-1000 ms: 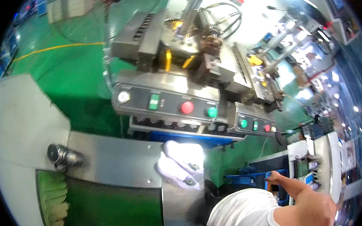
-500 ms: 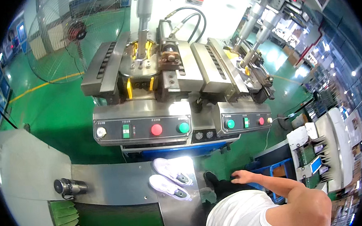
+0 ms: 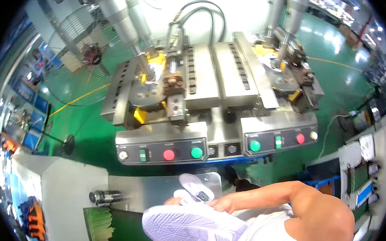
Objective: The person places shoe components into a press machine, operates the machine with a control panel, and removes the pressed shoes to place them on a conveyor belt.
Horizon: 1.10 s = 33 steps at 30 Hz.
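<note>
One pale lilac sneaker (image 3: pixel 189 228) up between my hands, patterned sole turned toward my face.

My right hand (image 3: pixel 223 204) is clamped on its far edge; my left hand (image 3: pixel 173 201) mostly hides behind the shoe, so I cannot tell how firmly it is closed. Just beyond, a second sneaker (image 3: pixel 192 183), partly covered, seems to rest on the metal worktop (image 3: pixel 135 187). I judge the held shoe light, its sole stiff but springy, its upper softer and easily dented. Best hold, I think: along the sole's rim, where rubber shouldn't slip.
</note>
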{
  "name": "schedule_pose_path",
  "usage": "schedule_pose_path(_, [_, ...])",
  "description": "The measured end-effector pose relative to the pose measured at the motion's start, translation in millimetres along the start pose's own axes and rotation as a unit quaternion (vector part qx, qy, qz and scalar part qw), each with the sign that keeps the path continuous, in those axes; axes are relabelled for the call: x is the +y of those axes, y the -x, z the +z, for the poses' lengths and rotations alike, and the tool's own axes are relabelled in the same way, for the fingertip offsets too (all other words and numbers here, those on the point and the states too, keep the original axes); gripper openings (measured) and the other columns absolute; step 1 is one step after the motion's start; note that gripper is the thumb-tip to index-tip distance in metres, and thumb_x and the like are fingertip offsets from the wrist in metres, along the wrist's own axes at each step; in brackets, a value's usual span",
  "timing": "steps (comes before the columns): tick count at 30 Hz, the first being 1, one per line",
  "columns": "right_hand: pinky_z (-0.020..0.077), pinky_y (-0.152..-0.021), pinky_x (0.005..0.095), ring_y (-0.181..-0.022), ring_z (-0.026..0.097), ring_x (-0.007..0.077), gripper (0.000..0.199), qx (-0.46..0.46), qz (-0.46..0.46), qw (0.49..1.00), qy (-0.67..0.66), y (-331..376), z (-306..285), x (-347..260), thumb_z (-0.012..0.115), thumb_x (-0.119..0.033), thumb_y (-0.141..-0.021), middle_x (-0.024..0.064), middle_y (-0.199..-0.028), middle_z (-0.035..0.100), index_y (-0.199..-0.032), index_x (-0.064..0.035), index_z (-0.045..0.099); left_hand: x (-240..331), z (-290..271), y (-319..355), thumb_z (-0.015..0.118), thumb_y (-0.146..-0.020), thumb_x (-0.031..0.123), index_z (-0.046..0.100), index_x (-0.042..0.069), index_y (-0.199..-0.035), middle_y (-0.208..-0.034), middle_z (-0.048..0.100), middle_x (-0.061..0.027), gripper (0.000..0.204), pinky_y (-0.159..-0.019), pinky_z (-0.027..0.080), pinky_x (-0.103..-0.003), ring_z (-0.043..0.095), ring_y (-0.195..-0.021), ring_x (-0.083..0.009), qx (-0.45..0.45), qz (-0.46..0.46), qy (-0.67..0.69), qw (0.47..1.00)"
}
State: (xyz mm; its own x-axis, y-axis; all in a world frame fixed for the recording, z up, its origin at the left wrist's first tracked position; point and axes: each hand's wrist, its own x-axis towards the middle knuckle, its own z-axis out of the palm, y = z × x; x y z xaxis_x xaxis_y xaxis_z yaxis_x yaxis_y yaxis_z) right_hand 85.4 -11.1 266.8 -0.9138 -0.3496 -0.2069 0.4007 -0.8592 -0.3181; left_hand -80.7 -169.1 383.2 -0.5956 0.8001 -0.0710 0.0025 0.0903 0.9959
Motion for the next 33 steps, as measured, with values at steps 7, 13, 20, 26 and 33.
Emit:
schedule_pose_path(7, [0.0399,-0.105,0.0379,-0.126,0.048,0.0219,0.104,0.046,-0.201,0.942,0.265,112.4,-3.1,-132.3,0.087,-0.03,-0.066,0.0122,-0.134,0.051,-0.147,0.0018,0.03,31.1,33.5,-114.6,0.067,-0.085,0.0,0.053,-0.004,-0.133,-0.135,0.055,-0.0154,0.05,-0.103,0.045,-0.036,0.053,-0.125,-0.0246,0.057,0.117,-0.079,0.988])
schedule_pose_path(13, [0.0402,-0.107,0.0394,-0.128,0.049,0.0267,0.11,0.095,-0.316,0.935,0.132,148.7,7.0,-198.2,0.088,-0.025,-0.066,0.0148,-0.141,0.047,-0.15,0.0008,0.022,36.4,60.6,-191.9,0.057,-0.091,-0.003,0.054,-0.001,-0.132,-0.135,0.056,-0.0135,0.041,-0.102,0.045,-0.034,0.055,-0.123,-0.0226,0.088,0.137,-0.255,0.953])
schedule_pose_path(20, [0.039,-0.109,0.0437,-0.13,0.047,0.0319,0.114,0.028,-0.4,0.914,0.064,139.7,15.3,-229.8,0.086,-0.029,-0.064,0.0205,-0.143,0.043,-0.151,0.0001,0.019,62.4,67.2,-284.1,0.051,-0.095,0.003,0.054,-0.002,-0.131,-0.135,0.056,-0.0172,0.037,-0.101,0.043,-0.035,0.055,-0.123,-0.0281,0.065,0.227,-0.375,0.897])
schedule_pose_path(26, [0.0398,-0.109,0.0427,-0.129,0.049,0.0316,0.109,0.07,-0.376,0.923,0.053,123.6,13.7,-226.5,0.085,-0.024,-0.065,0.0189,-0.142,0.045,-0.151,0.0002,0.023,32.5,61.1,-368.6,0.05,-0.096,0.009,0.051,-0.004,-0.132,-0.133,0.054,-0.023,0.038,-0.105,0.039,-0.039,0.05,-0.125,-0.0366,0.026,0.218,-0.393,0.893])
schedule_pose_path(33, [0.047,-0.103,0.045,-0.121,0.056,0.0337,0.105,0.205,-0.387,0.897,0.056,144.2,1.7,-207.4,0.086,-0.021,-0.062,0.0213,-0.134,0.052,-0.145,0.0052,0.028,-27.7,72.0,-471.5,0.055,-0.093,0.014,0.034,-0.008,-0.14,-0.131,0.048,-0.0325,0.056,-0.101,0.039,-0.049,0.046,-0.12,-0.0473,0.006,0.197,-0.426,0.883])
